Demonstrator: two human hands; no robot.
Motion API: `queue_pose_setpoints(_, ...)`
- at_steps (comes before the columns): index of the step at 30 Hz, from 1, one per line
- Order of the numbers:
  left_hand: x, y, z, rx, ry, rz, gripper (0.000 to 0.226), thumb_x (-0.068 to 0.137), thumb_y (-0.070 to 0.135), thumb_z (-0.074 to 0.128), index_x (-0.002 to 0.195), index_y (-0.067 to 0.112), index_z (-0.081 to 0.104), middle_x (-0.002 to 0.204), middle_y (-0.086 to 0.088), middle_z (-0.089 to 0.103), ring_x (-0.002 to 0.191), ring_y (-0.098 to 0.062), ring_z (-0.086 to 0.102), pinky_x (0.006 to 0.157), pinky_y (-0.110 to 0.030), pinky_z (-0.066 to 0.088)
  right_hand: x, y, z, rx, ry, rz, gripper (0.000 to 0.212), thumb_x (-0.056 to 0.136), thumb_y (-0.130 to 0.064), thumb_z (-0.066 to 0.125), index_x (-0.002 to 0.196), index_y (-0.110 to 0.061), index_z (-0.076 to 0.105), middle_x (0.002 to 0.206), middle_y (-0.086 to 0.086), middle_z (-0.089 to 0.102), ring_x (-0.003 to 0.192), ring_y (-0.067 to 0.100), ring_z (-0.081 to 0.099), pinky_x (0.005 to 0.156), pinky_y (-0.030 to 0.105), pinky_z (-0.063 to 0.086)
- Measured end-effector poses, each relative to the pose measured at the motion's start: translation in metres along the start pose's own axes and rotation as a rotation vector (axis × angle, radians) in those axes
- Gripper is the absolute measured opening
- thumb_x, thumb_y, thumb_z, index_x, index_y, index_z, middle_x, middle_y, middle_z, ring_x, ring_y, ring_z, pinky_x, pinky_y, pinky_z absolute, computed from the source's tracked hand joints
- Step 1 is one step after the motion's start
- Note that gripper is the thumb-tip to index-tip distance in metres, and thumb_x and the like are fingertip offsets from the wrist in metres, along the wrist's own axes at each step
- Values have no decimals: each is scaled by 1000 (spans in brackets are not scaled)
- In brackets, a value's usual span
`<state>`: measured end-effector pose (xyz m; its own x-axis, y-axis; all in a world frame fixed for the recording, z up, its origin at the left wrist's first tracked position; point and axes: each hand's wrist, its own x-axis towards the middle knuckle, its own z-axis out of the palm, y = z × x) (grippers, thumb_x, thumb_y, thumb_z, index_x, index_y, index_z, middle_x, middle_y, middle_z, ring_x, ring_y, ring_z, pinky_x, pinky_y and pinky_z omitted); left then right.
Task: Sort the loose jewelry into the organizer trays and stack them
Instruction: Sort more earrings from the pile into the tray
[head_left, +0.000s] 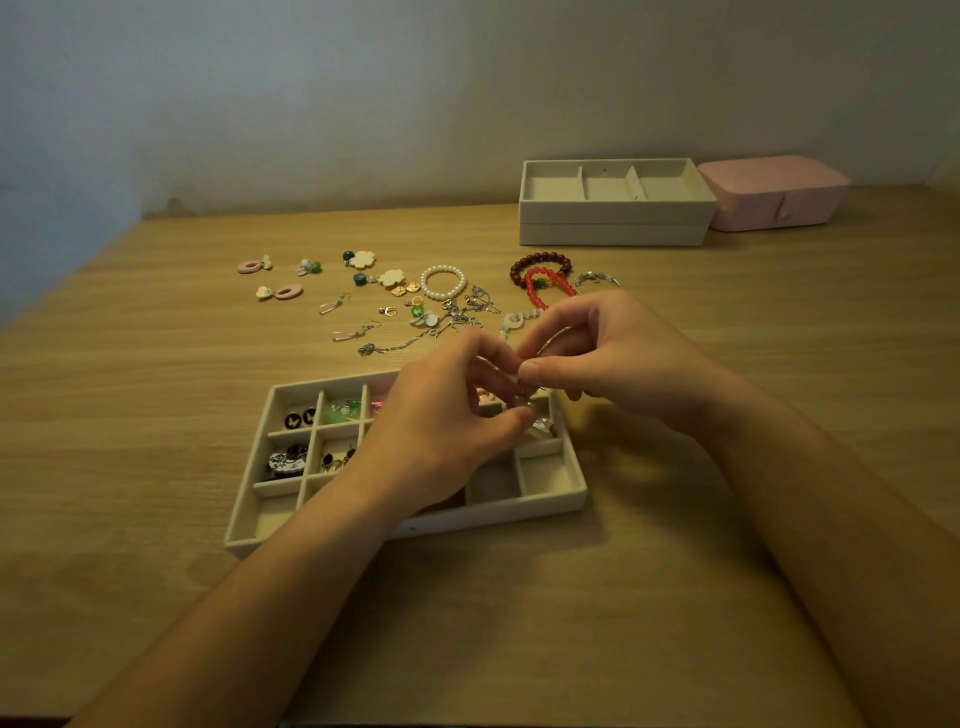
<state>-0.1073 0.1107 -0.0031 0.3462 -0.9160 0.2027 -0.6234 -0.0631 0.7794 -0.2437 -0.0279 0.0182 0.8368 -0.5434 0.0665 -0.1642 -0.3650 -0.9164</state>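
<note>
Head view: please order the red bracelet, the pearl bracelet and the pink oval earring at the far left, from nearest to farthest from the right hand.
1. Red bracelet: just beyond the right hand, slightly to its left.
2. Pearl bracelet: farther left, in the same row.
3. Pink oval earring: far left end of the loose jewelry.

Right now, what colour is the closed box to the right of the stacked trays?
Pale pink. The closed box shows best in the head view.

The light wood-grain table (156, 415) looks smooth and matt. The cream compartmented organizer tray (550, 499) has a soft, cloth-like lining (velvety, it seems). The white pearl bead bracelet (443, 282) shines glossy; the thin silver chains (395, 345) look metallic.
</note>
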Motion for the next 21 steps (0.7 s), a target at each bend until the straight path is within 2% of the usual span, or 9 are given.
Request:
queue_pose_setpoints(2, 0, 1, 1, 22, -12, -22, 35, 78, 22, 84, 101, 31, 60, 82, 15, 75, 66, 6, 60, 61, -12, 41, 0, 0, 0, -4, -4, 4, 14, 84, -3, 78, 97, -7, 73, 80, 5, 78, 70, 7, 72, 54, 16, 50)
queue_pose_setpoints(6, 1, 2, 0, 54, -40, -43, 34, 80, 24, 83, 104, 33, 61, 81, 19, 75, 75, 7, 66, 67, -17, 48, -1, 1, 1, -51, -15, -5, 14, 84, -3, 79, 96, -8, 74, 80, 3, 78, 73, 10, 74, 60, 20, 55)
queue_pose_setpoints(11, -1, 3, -6, 66, -46, 2, 34, 85, 16, 77, 109, 30, 59, 80, 18, 76, 76, 2, 68, 62, -10, 46, -2, 1, 3, -197, -40, -32, 18, 82, -8, 82, 92, -20, 74, 75, -6, 76, 72, 4, 73, 58, 25, 58)
queue_pose_setpoints(13, -2, 2, -9, 99, 1, 29, 33, 85, 11, 73, 105, 33, 58, 81, 18, 75, 79, 0, 67, 66, -11, 49, -3, 0, 4, -243, -43, -52, 18, 80, -9, 84, 91, -19, 74, 76, -8, 74, 71, -1, 71, 57, 18, 55)
queue_pose_setpoints(15, -2, 2, -11, 116, 39, 68, 33, 85, 5, 68, 100, 32, 58, 82, 22, 73, 79, -4, 67, 67, -15, 51, -4, -1, 5, -276, -45, -59, 19, 80, -9, 84, 92, -19, 74, 77, -10, 73, 70, -4, 69, 55, 11, 50)
queue_pose_setpoints(18, -3, 1, -12, 110, 55, 109, 33, 81, -2, 62, 94, 28, 60, 83, 23, 72, 81, -8, 69, 72, -27, 54, -4, 0, 6, -334, -14, -94, 19, 78, -12, 86, 92, -19, 75, 79, -11, 73, 72, -4, 69, 61, 12, 51)
queue_pose_setpoints(21, -4, 1, -11, 116, 36, 119, 32, 82, -1, 61, 96, 28, 60, 86, 24, 72, 81, -14, 69, 72, -40, 56, -3, 1, 8, -371, 26, -140, 20, 77, -12, 86, 92, -20, 75, 78, -12, 72, 72, -5, 68, 63, 11, 51)
